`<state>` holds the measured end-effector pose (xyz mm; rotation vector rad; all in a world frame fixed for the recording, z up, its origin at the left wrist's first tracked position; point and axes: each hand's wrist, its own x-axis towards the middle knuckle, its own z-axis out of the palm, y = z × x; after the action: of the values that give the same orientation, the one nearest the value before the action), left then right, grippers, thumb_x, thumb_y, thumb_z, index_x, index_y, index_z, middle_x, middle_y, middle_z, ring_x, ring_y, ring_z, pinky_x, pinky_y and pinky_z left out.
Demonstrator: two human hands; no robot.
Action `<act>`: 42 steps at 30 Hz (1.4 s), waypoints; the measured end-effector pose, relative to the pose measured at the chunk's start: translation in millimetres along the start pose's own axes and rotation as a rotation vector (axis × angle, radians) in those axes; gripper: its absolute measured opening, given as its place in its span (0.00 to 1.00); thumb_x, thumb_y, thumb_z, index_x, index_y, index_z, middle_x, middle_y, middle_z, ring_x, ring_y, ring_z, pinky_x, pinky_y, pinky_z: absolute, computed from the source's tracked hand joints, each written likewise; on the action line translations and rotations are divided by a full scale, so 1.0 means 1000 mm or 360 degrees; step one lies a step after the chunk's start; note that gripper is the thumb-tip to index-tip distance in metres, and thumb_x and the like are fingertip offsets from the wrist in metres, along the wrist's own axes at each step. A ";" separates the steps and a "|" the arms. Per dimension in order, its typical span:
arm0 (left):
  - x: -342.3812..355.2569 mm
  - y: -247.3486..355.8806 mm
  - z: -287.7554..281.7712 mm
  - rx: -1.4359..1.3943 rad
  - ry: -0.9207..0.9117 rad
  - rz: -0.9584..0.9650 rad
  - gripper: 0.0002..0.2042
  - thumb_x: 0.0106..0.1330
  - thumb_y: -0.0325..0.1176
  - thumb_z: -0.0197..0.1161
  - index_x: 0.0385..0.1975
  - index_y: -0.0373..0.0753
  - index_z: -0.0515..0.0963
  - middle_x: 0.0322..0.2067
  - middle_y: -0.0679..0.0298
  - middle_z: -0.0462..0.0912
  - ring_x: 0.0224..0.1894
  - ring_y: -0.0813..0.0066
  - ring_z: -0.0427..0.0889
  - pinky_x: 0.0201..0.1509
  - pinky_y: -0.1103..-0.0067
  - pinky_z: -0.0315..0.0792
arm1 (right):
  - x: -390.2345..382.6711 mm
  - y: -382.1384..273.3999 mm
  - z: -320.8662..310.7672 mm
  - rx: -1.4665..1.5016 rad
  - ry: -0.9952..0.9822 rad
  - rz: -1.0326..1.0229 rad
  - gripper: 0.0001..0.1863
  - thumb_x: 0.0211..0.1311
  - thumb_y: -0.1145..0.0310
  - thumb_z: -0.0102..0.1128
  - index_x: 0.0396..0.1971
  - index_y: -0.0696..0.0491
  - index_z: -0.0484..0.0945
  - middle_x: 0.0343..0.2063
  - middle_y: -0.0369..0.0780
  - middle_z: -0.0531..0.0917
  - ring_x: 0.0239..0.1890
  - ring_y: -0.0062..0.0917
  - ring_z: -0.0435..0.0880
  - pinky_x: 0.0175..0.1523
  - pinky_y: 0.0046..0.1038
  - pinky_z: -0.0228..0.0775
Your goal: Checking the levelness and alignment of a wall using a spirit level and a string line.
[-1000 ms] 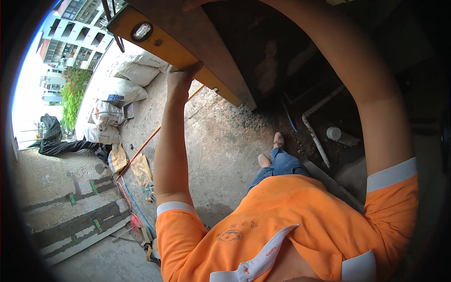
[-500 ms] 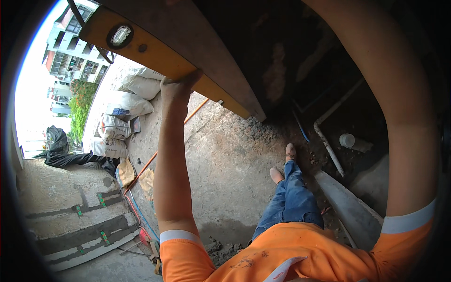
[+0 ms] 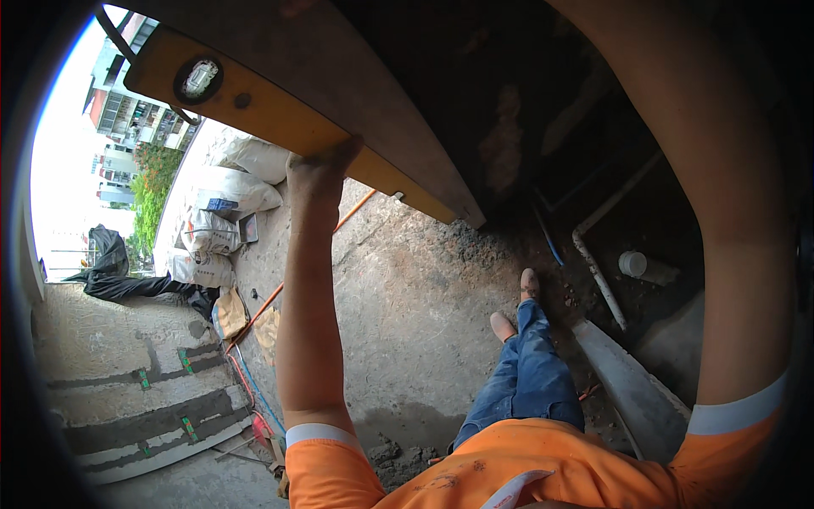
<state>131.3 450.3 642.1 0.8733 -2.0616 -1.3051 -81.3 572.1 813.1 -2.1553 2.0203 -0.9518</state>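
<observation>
My left hand (image 3: 326, 163) is closed around the lower edge of a long yellow spirit level (image 3: 270, 112). The level slants down from upper left to the middle, with a round vial window near its upper left end. Right alongside it runs a long, flat grey face (image 3: 373, 93); I cannot tell whether this is a board or a wall edge. My right arm (image 3: 738, 195) reaches up and leaves the top of the picture, so its hand is out of sight.
Stuffed white sacks (image 3: 229, 191) lie at the left beside black sheeting (image 3: 114, 267). An orange hose (image 3: 263, 307) crosses the concrete floor. To the right are a white pipe (image 3: 598, 271), a white plastic cylinder (image 3: 634, 264) and a concrete ledge (image 3: 632, 373). Stepped masonry (image 3: 127, 339) stands lower left.
The level's vial end has dropped slightly and moved left, my left hand going a little down with it. The floor and my legs sit slightly lower and to the right in the picture.
</observation>
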 end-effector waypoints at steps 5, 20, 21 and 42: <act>-0.003 0.005 0.006 -0.0183 -0.0015 0.0032 0.17 0.50 0.29 0.68 0.39 0.30 0.75 0.35 0.58 0.80 0.37 0.70 0.78 0.44 0.77 0.71 | -0.003 -0.004 -0.003 -0.0015 0.0002 -0.0041 0.24 0.48 0.49 0.63 0.25 0.60 0.81 0.22 0.41 0.82 0.25 0.27 0.80 0.32 0.27 0.70; -0.003 0.003 0.002 -0.0029 0.0019 0.0026 0.16 0.50 0.30 0.68 0.38 0.31 0.76 0.35 0.58 0.81 0.38 0.70 0.79 0.45 0.76 0.72 | 0.011 -0.013 -0.013 0.0556 -0.0495 0.0780 0.25 0.48 0.49 0.64 0.27 0.61 0.80 0.23 0.41 0.81 0.26 0.25 0.79 0.33 0.25 0.71; -0.003 0.002 0.001 -0.0024 0.0035 0.0018 0.16 0.51 0.30 0.68 0.38 0.31 0.76 0.35 0.58 0.81 0.38 0.70 0.79 0.45 0.76 0.72 | 0.003 -0.006 0.002 0.0306 -0.0201 0.0367 0.25 0.48 0.49 0.65 0.27 0.61 0.80 0.23 0.41 0.81 0.26 0.25 0.79 0.33 0.24 0.71; -0.002 0.003 0.004 -0.0014 0.0025 0.0011 0.17 0.50 0.31 0.69 0.38 0.31 0.76 0.35 0.57 0.81 0.39 0.69 0.79 0.45 0.76 0.71 | -0.003 -0.001 0.006 0.0025 0.0077 -0.0057 0.25 0.49 0.50 0.64 0.28 0.62 0.80 0.23 0.42 0.81 0.25 0.25 0.79 0.33 0.24 0.71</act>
<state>128.8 455.3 643.2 0.8694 -2.0437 -1.2984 -77.9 573.1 807.7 -2.1885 1.9950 -1.0308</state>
